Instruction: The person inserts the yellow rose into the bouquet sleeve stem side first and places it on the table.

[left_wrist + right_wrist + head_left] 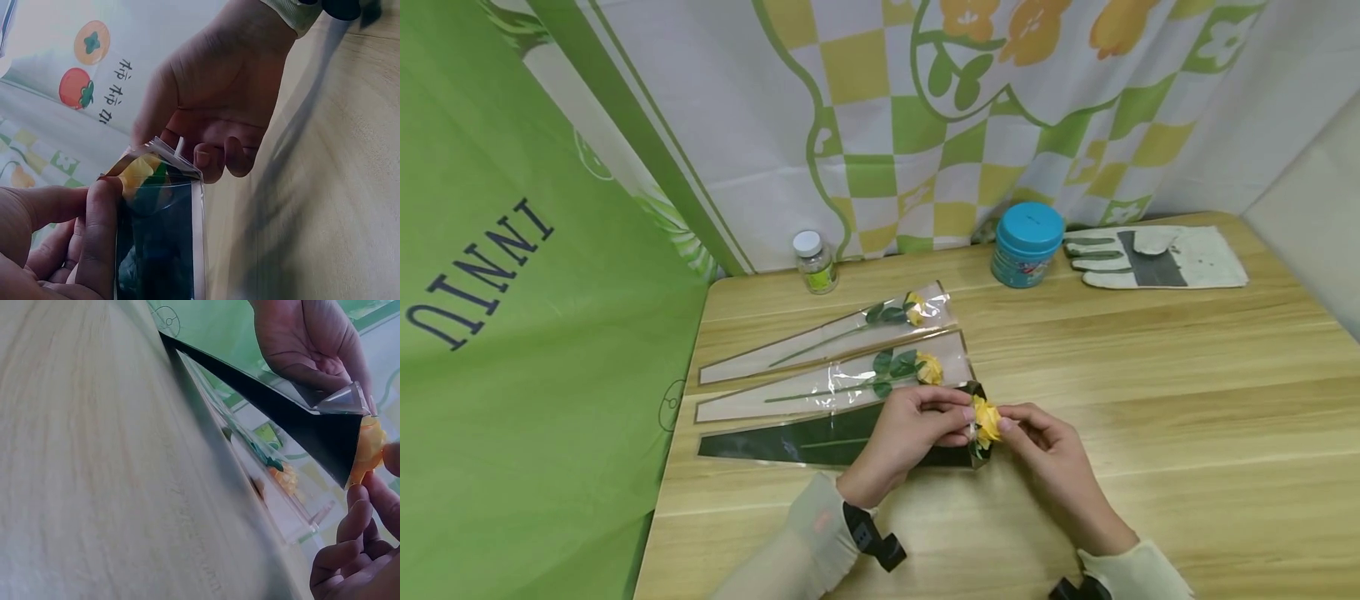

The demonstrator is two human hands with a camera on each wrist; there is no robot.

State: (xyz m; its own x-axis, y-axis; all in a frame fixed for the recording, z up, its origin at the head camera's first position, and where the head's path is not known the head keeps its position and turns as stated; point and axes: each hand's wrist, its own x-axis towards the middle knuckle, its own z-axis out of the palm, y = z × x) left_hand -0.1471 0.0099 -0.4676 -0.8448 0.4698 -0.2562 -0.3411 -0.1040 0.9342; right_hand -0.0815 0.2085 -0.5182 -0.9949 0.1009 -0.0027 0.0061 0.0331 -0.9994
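A black-backed clear flower sleeve (752, 442) lies nearest the person, its narrow end to the left and its wide mouth to the right. Inside runs a green stem, and a yellow rose (987, 422) pokes out at the mouth. My left hand (917, 427) pinches the sleeve's rim between thumb and fingers beside the bloom. From the right, my right hand (1054, 454) pinches the petals with thumb and forefinger, its other fingers curled loosely. In the right wrist view, the sleeve's wide end (331, 440) is tilted up off the table.
Two white-backed sleeves, a nearer one (842, 389) and a farther one (842, 337), each hold a yellow rose. Along the back of the wooden table (1187, 400) stand a white-capped jar (816, 262) and a blue tub (1028, 242). A work glove (1157, 257) lies at the back right.
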